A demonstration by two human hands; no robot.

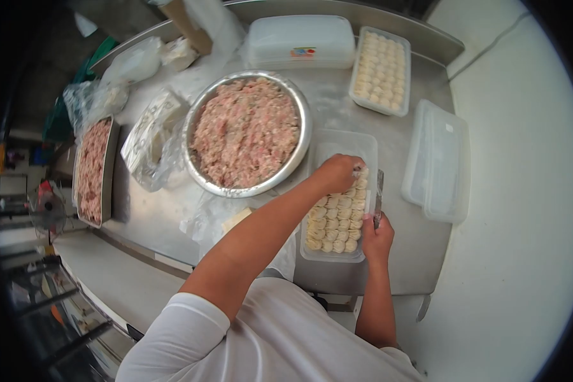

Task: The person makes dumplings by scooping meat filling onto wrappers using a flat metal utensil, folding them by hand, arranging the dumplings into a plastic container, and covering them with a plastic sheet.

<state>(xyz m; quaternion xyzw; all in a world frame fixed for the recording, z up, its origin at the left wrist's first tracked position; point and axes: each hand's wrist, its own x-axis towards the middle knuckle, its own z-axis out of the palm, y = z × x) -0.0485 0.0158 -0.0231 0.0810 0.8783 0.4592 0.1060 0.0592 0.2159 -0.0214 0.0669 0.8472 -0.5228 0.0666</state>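
Note:
My left hand (342, 173) reaches over a clear plastic box (347, 141), its fingers closed on a small pale dumpling at the upper end of the rows. Rows of pleated dumplings (331, 223) fill the near part of this box. Beside its right edge my right hand (378, 237) is wrapped round the lower end of a narrow metal spatula (379, 191), which points away from me. Left of the box stands a large steel bowl (302, 105) of minced filling (245, 130). Pale wrappers (237, 219) lie partly behind my left forearm.
A full box of dumplings (381, 70) stands at the back right, with stacked clear lids (436, 162) nearer me. Closed boxes (300, 39) are at the back. Plastic bags (156, 140) and a metal tray of filling (94, 172) lie left. A white wall (522, 191) borders the right side.

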